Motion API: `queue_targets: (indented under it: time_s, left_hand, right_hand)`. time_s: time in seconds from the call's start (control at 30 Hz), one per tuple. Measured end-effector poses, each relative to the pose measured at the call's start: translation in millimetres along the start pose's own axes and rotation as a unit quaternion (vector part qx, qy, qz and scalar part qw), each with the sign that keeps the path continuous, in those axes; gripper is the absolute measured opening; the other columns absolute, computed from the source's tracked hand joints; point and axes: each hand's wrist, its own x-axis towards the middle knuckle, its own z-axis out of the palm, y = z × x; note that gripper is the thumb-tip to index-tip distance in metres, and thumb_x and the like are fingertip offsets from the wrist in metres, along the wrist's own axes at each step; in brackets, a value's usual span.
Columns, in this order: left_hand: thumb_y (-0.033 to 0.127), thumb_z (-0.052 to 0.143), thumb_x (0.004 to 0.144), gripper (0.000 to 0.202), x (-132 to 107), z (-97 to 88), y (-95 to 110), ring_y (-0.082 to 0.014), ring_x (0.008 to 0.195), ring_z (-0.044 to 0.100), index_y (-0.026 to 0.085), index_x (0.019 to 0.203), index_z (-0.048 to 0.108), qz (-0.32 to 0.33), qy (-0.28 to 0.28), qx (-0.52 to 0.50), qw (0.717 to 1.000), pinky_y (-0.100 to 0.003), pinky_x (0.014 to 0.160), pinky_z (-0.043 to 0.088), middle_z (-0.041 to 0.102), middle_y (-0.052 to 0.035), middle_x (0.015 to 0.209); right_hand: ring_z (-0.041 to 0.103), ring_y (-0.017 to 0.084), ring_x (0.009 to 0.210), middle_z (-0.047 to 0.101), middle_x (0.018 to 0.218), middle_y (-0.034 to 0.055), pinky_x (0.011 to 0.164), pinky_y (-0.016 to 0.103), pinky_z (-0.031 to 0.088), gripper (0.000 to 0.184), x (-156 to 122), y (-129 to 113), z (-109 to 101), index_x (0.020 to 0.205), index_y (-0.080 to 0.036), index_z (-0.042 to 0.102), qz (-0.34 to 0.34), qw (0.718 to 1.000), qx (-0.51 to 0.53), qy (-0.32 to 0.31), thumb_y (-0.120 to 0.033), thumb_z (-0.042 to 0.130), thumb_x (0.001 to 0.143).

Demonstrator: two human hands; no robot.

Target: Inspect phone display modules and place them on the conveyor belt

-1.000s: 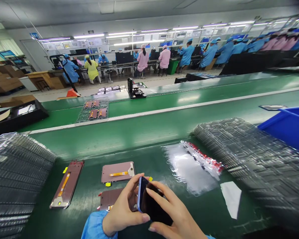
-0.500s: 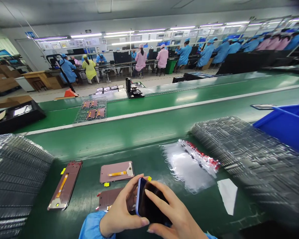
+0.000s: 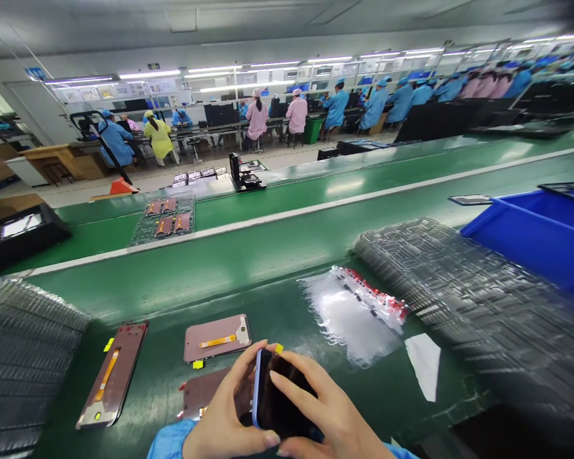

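Observation:
Both my hands grip a black-faced smartphone (image 3: 280,395) with a pale blue edge, held tilted just above the green belt. My left hand (image 3: 227,408) holds its left edge, and the fingers of my right hand (image 3: 325,408) lie across its dark face. Under my left hand lies a pink-backed display panel (image 3: 205,392), partly hidden. Two similar panels with orange flex strips lie nearby: one (image 3: 217,338) above my hands, one (image 3: 112,376) further left. Small yellow tabs sit beside them.
To the right lie a clear plastic bag (image 3: 354,312) with red-marked strips and a white paper sheet (image 3: 423,363). Stacks of clear trays (image 3: 478,306) (image 3: 22,357) flank the belt. A blue bin (image 3: 526,236) stands at right. Co-workers (image 3: 335,108) sit at far benches.
The whole scene has slid left and slightly downward in view as my head turned. My hands keep the same hold on the phone, which has not changed in their grip.

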Motion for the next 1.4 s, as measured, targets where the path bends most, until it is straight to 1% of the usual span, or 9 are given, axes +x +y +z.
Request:
queue_targets:
  time_s: [0.6,0.7,0.77,0.87,0.93,1.03,1.1,1.23,1.4]
  left_hand:
    - [0.040,0.086,0.064,0.087,3,0.3,-4,-0.0330,0.144,0.030,0.043,0.141,0.044,-0.005,-0.008,-0.090,0.996,-0.047,0.118,0.024,0.039,-0.0036,0.156]
    - [0.041,0.080,0.073,0.078,7,0.7,-1,-0.0317,0.145,0.030,0.043,0.142,0.043,-0.025,0.004,-0.122,0.992,-0.046,0.118,0.026,0.034,-0.0014,0.159]
    - [0.042,0.068,0.084,0.059,11,-0.9,4,-0.0319,0.138,0.043,0.037,0.139,0.049,-0.062,0.045,-0.171,0.982,-0.048,0.111,0.038,0.041,-0.0046,0.155]
    - [0.041,0.053,0.094,0.038,20,-8.6,16,-0.0309,0.114,0.065,0.019,0.123,0.063,-0.108,0.123,-0.214,0.963,-0.047,0.094,0.053,0.067,-0.0132,0.128]
    - [0.039,0.052,0.094,0.036,25,-16.4,24,-0.0283,0.102,0.070,0.013,0.114,0.067,-0.111,0.149,-0.222,0.957,-0.043,0.088,0.056,0.075,-0.0138,0.112]
    - [0.034,0.052,0.095,0.032,30,-25.9,29,-0.0237,0.093,0.072,0.012,0.111,0.068,-0.098,0.167,-0.233,0.953,-0.037,0.083,0.058,0.077,-0.0112,0.103]
    - [0.031,0.052,0.096,0.029,32,-28.2,29,-0.0217,0.090,0.072,0.011,0.108,0.069,-0.090,0.176,-0.228,0.953,-0.034,0.082,0.058,0.078,-0.0103,0.099]
    - [0.039,0.051,0.096,0.034,34,-24.5,28,-0.0200,0.096,0.070,0.015,0.109,0.071,-0.076,0.165,-0.221,0.958,-0.030,0.083,0.056,0.076,-0.0084,0.104]
    - [0.051,0.052,0.091,0.044,24,-13.2,25,-0.0175,0.081,0.067,0.019,0.117,0.067,-0.116,0.085,-0.106,0.984,-0.027,0.068,0.054,0.071,-0.0091,0.101]
  right_hand:
    - [0.050,0.031,0.128,0.053,0.138,0.0190,0.102,0.043,0.049,0.070,8,-7,-3,0.142,-0.018,0.044,0.000,0.999,-0.046,0.007,-0.051,0.067,0.085]
    - [0.048,0.032,0.131,0.051,0.142,0.0181,0.106,0.047,0.045,0.064,7,-6,0,0.144,-0.019,0.043,0.017,0.999,-0.037,0.021,-0.045,0.064,0.089]
    - [0.043,0.033,0.135,0.045,0.148,0.0165,0.108,0.050,0.042,0.072,5,-1,2,0.148,-0.023,0.037,0.051,0.998,0.032,0.025,-0.050,0.064,0.088]
    - [0.044,0.030,0.136,0.044,0.150,0.0139,0.110,0.050,0.040,0.071,0,10,0,0.152,-0.026,0.029,0.186,0.958,0.218,0.021,-0.057,0.053,0.093]
    - [0.054,0.028,0.128,0.057,0.139,0.0130,0.107,0.047,0.045,0.056,0,15,-3,0.145,-0.023,0.043,0.285,0.902,0.324,-0.010,-0.053,0.043,0.099]
    - [0.072,0.025,0.094,0.076,0.102,0.0112,0.081,0.037,0.058,0.048,3,18,-4,0.121,-0.017,0.067,0.356,0.821,0.437,-0.088,-0.053,0.045,0.098]
    - [0.074,0.021,0.074,0.076,0.081,0.0082,0.063,0.028,0.057,0.047,6,17,-2,0.108,-0.015,0.071,0.369,0.784,0.486,-0.111,-0.055,0.051,0.095]
    - [0.073,0.018,0.068,0.075,0.072,0.0057,0.061,0.024,0.052,0.042,8,13,3,0.091,-0.014,0.071,0.370,0.777,0.502,-0.086,-0.054,0.055,0.093]
    - [0.071,0.020,0.071,0.074,0.075,0.0041,0.066,0.030,0.052,0.040,8,19,3,0.098,-0.017,0.069,0.378,0.791,0.482,-0.012,-0.053,0.053,0.094]
